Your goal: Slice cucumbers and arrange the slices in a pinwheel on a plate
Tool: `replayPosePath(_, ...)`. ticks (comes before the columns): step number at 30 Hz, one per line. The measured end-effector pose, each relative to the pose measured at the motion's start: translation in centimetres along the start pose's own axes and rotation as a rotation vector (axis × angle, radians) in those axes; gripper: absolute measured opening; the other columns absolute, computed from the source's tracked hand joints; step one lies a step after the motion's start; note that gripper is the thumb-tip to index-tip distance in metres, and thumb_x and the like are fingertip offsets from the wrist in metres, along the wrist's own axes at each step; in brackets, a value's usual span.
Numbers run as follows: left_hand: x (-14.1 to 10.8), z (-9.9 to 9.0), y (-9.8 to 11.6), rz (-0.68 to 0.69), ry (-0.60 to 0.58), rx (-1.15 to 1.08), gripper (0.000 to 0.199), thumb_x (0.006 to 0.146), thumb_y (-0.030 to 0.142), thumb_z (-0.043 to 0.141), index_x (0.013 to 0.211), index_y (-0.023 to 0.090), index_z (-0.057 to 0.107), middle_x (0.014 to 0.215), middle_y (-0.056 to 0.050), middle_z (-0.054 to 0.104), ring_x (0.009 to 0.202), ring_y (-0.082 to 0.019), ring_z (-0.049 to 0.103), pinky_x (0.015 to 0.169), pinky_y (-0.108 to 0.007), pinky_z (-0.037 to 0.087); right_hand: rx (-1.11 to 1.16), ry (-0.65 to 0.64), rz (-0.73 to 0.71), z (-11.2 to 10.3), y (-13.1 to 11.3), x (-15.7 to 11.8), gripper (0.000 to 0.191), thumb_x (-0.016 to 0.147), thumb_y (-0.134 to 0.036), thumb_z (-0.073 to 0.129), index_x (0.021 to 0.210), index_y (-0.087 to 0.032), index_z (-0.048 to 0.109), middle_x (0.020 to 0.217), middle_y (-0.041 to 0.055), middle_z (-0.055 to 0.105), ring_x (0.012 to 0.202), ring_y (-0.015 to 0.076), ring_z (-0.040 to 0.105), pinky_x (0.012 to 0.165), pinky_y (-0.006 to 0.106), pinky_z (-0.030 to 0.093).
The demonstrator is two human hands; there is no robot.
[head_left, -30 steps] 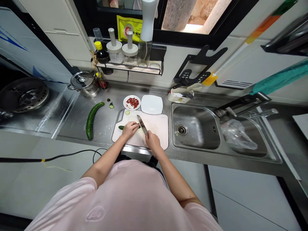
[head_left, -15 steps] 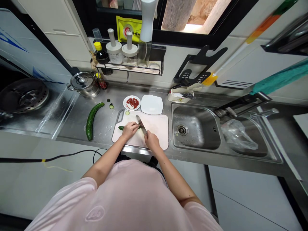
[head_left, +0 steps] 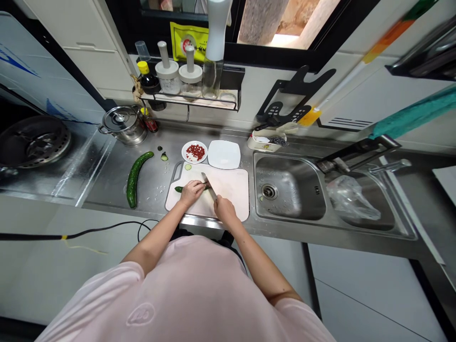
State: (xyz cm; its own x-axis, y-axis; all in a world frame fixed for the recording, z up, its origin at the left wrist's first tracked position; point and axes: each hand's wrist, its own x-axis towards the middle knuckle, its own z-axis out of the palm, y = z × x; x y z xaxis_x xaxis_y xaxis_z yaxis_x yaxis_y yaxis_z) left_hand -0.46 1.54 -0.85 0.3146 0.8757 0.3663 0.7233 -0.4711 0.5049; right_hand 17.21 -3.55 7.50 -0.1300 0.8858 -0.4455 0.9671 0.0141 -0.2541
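Left grip (head_left: 192, 192): clamped on a cucumber piece (head_left: 177, 189), pressing it down;
Right grip (head_left: 225, 212): clamped on a kitchen knife (head_left: 208, 184);
Cucumber position: on a white cutting board (head_left: 231, 190);
Blade: kept just beside the left grip

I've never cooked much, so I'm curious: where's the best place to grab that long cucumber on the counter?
Around its middle, probably coming from above: it lies curved on the flat steel counter, with bare steel on both sides, so fingers could likely wrap around it there.
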Motion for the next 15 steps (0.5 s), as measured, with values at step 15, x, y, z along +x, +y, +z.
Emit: replayPosePath(15,0.1,0.0,0.1,0.009,0.006,0.019,0.021,0.089,0.029,0.049,0.095,0.023,0.068,0.096,-0.005,0.065,0.089,-0.016,0.057,0.081,-0.03,0.046,-0.028,-0.077,-0.005,-0.3,1.5,-2.1,0.022,0.09,-0.018,0.036,0.1,-0.014,0.055,0.09,0.0125,0.065,0.085,0.0222,0.063,0.065,0.026,0.037)
